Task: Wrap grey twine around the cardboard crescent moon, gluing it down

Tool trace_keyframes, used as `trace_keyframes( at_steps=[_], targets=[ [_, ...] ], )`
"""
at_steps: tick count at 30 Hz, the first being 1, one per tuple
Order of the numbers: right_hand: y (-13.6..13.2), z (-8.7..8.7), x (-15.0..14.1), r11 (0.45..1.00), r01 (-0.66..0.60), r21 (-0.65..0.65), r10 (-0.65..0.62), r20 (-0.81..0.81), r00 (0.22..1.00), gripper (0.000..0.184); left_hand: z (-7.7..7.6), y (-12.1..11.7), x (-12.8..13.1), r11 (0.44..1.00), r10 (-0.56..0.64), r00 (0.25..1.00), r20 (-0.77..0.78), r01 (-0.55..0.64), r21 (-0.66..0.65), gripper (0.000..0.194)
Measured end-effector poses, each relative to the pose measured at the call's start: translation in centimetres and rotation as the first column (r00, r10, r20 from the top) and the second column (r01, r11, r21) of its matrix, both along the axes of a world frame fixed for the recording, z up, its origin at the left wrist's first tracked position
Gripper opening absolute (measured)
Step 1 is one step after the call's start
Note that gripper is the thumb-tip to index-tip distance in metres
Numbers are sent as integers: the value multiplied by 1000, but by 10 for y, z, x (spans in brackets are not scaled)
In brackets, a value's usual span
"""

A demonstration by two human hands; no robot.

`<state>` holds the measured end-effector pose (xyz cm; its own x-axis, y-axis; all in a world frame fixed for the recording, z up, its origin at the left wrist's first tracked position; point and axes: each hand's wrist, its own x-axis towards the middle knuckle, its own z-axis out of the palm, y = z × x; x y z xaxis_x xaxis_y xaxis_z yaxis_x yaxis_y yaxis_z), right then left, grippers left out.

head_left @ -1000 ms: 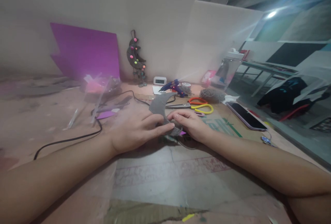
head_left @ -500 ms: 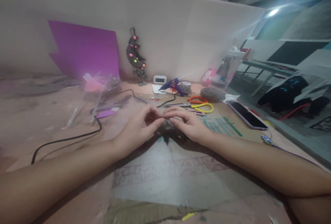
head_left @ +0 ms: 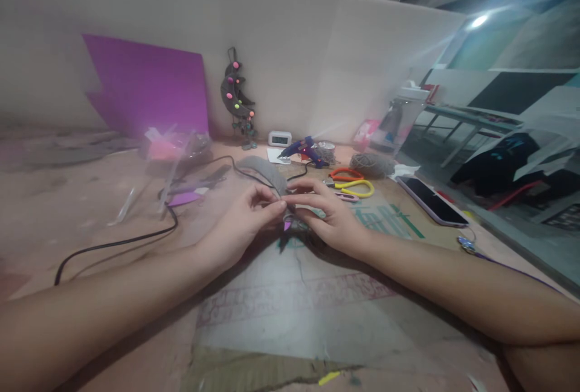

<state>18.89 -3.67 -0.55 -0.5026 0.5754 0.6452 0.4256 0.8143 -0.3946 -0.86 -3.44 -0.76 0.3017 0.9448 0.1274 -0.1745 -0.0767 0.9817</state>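
A grey curved crescent point(head_left: 266, 170), seemingly yarn-covered with a small purple tip at its near end, is held above the cardboard. My left hand point(head_left: 247, 217) pinches it from the left between thumb and fingertips. From the other side, my right hand point(head_left: 324, 214) has its thumb and fingers closed on the same piece, the fingertips meeting those of the left. Part of the crescent is hidden by the fingers. Just beyond my right hand lie scissors point(head_left: 356, 188) with orange and yellow handles and a pink-handled tool point(head_left: 348, 197).
A blue glue gun point(head_left: 304, 150) lies behind the hands, near a white clock point(head_left: 280, 138) and a grey yarn ball point(head_left: 374, 165). A black cord point(head_left: 131, 240) crosses the left side. A phone point(head_left: 430, 202) lies right. A decorated dark moon point(head_left: 235, 93) and purple sheet point(head_left: 151, 87) stand behind.
The grey crescent has turned up into view beyond the fingers, its purple tip now showing below them. My right fingers have spread slightly and shifted; both arms stay nearly in place.
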Motion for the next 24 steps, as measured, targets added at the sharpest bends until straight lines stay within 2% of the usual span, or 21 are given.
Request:
trace_keyframes(
  at_steps=[2, 5, 8, 10, 13, 15, 17, 20, 24],
  targets=[
    [-1, 0, 0, 1000, 7, 23, -7, 8, 1000, 28, 0, 2, 1, 991, -72, 993, 90, 81, -102, 29],
    [-2, 1, -1, 998, -10, 58, 9, 10, 1000, 27, 1, 7, 0, 975, -120, 981, 151, 145, -168, 29],
    [-4, 0, -2, 995, -47, 86, 44, 35, 998, 25, 0, 12, -3, 961, -194, 972, 131, 215, -172, 28],
    [-4, 0, -3, 994, -67, 85, 63, 49, 997, 23, -3, 15, -4, 960, -231, 972, 46, 235, -150, 25],
    [-5, 0, -4, 995, -75, 60, 71, 62, 996, 21, -4, 18, -6, 988, -139, 969, -204, 122, -96, 26],
    [-6, 1, -4, 997, -54, 48, 51, 57, 997, 22, -2, 19, -7, 999, -31, 928, -371, 20, -35, 32],
    [-5, 1, -3, 999, -10, 35, 9, 38, 999, 22, 2, 20, -8, 999, 42, 885, -463, -33, 26, 39],
    [-2, -1, -1, 997, 78, -28, -77, 23, 997, 23, 3, 21, -10, 992, 122, 884, -451, -101, 72, 42],
    [5, -4, 1, 955, 185, -231, -177, 55, 983, 25, -2, 26, -13, 982, 190, 925, -329, -174, 79, 43]
  ],
)
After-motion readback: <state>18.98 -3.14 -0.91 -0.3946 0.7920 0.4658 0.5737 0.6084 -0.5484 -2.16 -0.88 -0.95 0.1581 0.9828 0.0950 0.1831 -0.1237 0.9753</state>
